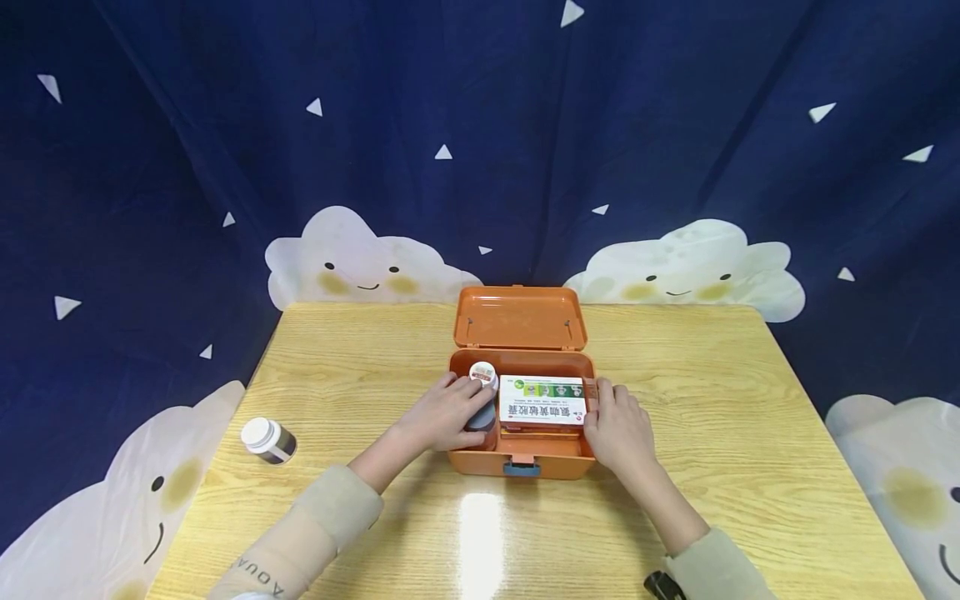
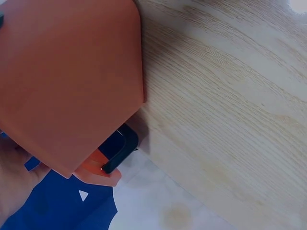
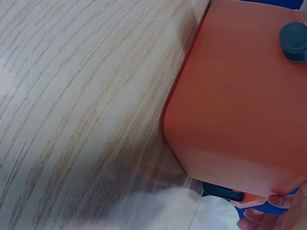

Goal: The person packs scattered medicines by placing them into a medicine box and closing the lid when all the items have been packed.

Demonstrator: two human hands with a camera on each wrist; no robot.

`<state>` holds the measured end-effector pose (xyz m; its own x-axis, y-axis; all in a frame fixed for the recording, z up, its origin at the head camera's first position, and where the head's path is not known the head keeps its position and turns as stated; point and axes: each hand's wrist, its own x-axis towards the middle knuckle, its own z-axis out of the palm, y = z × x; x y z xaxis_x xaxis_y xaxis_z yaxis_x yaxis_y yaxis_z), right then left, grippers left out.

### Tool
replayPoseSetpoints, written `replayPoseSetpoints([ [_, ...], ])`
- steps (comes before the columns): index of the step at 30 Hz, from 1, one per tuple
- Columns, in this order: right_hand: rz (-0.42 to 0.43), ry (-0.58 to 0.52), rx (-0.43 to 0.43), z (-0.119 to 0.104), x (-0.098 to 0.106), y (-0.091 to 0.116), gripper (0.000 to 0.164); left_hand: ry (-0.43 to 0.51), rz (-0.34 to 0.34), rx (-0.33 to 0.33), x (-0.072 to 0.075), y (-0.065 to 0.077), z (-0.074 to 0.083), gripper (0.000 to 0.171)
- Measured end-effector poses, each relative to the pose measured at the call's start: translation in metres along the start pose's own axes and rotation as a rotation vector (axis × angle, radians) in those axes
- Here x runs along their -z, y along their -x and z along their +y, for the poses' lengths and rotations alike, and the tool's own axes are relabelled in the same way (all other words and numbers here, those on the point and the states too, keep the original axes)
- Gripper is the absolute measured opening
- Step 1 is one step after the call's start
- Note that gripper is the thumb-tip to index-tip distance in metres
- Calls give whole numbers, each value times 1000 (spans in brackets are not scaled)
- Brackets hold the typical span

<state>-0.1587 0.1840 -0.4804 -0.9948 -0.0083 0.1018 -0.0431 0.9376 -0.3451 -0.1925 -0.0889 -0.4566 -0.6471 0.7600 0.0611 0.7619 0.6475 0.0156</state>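
An orange lidded case (image 1: 480, 463) stands with its lid (image 1: 519, 317) raised. My left hand (image 1: 442, 414) reaches over its left wall, fingers and thumb around a jar with a dark cap (image 1: 482, 417). Just behind those fingers is a white-capped bottle (image 1: 482, 372). A white medicine box (image 1: 542, 400) with green pictures and printed characters lies flat inside. At the right rim my right hand (image 1: 621, 427) rests, fingers loosely bent, thumb close to that box's end. In the right wrist view, its fingertips (image 3: 256, 218) show just beyond the orange wall.
A white-capped bottle with a dark label (image 1: 270, 441) stands on the wooden table (image 1: 360, 350) at far left. A blue-grey latch (image 1: 522, 469) sits on the case's front. Behind the table hangs a dark blue curtain (image 1: 510, 167) with clouds.
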Motion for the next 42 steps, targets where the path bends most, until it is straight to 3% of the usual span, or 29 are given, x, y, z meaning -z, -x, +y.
replayPoseSetpoints([
  [17, 4, -2, 0, -1, 1, 0, 47, -64, -51, 2, -4, -4, -2, 64],
  [42, -13, -9, -14, 0, 0, 0, 47, -71, -99, 53, -2, -6, 2, 68],
])
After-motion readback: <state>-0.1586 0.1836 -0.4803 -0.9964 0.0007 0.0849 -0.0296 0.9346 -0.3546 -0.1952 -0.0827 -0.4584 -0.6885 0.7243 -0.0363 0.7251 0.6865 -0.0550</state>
